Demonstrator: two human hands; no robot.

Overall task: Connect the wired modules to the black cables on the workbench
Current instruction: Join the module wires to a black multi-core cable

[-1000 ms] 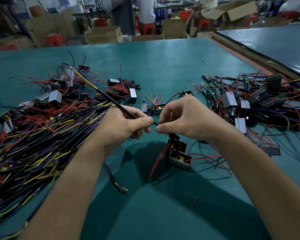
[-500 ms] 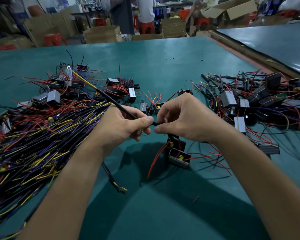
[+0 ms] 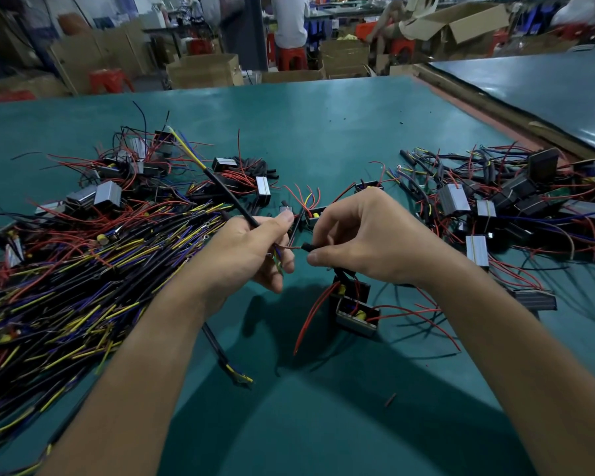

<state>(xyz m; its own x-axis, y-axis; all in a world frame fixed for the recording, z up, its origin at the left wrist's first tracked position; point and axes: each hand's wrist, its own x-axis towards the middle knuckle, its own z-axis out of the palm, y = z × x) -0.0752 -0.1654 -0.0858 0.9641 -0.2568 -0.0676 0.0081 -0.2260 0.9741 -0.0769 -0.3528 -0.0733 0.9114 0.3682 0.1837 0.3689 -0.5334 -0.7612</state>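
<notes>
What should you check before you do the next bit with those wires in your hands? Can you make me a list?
1. Left hand grips the black cable: ok.
2. Right hand pinches the small black tube: ok.
3. Thin red wire runs between both hands: ok.
4. Wire ends joined properly: cannot tell, hidden in the grip.
5. Module below the right hand lies apart from the big wire pile: ok.

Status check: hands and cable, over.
Left hand grips long black sheathed cable. Right hand pinches small black sleeve; thin red wire spans the gap. Boxy wired module sits below right hand. No obstruction seen.
</notes>
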